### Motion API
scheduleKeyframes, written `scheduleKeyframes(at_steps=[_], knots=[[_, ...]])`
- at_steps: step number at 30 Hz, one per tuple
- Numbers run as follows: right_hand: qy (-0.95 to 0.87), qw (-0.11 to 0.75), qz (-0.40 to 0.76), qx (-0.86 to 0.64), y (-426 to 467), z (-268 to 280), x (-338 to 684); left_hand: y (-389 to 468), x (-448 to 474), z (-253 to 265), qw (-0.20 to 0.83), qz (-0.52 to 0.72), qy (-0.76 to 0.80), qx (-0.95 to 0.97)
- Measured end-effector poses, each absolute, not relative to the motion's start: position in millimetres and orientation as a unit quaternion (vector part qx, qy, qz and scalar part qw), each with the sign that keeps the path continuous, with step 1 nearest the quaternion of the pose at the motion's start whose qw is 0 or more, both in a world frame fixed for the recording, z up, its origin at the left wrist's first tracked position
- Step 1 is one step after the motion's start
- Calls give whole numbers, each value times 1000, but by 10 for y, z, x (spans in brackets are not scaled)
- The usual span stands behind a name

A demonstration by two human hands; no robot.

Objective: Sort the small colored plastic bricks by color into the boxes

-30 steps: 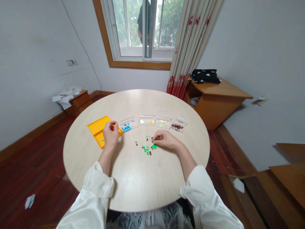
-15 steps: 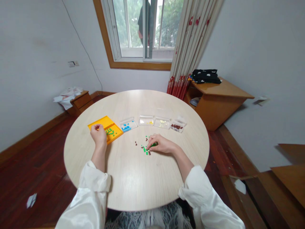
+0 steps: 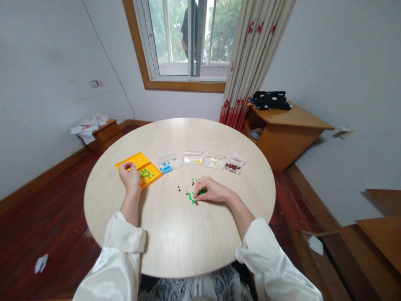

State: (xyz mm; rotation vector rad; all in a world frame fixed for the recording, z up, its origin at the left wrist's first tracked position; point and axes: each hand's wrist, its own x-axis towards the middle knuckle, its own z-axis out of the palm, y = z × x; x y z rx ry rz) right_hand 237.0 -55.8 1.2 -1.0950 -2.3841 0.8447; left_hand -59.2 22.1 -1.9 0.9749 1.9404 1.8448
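Note:
My left hand (image 3: 130, 177) is closed and rests over the near left part of an open yellow case (image 3: 151, 180). Small green pieces (image 3: 144, 173) lie inside that case. With fingertips pinched together, my right hand (image 3: 210, 189) reaches down to a loose group of small green pieces (image 3: 190, 197) and brown pieces (image 3: 196, 203) on the table. Whatever sits between its fingertips is too small to make out. More green shows under the right palm, partly covered by the hand. A couple of brown bits (image 3: 179, 189) lie apart, left of the group.
On the round table (image 3: 169, 242) stand several clear boxes in an arc: one with blue pieces (image 3: 166, 167), one with a few yellow (image 3: 199, 161), one with pale yellow (image 3: 214, 162), one with brown (image 3: 232, 167). A person (image 3: 189, 31) is outside the window.
My right fingertips have shifted very slightly to the right and down over the group, and the brown piece by them now lies at a different angle. My left hand stays put.

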Motion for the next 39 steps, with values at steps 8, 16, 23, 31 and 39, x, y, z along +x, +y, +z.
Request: scheduleKeyframes(at_steps=[8, 16, 23, 31, 39], knots=[[-809, 274, 363, -371, -545, 50, 2353, 219, -549, -24, 149, 664, 647, 343], [-711, 321, 458, -426, -568, 73, 2319, 195, -519, -27, 150, 665, 642, 351], [-606, 428, 464, -483, -526, 83, 2321, 193, -523, -51, 143, 664, 639, 361], [-528, 557, 421, -483, -384, -19, 2388, 171, -499, -31, 148, 662, 641, 359], [-451, 634, 372, -506, -180, -159, 2540, 194, -516, -57, 150, 660, 638, 367]])
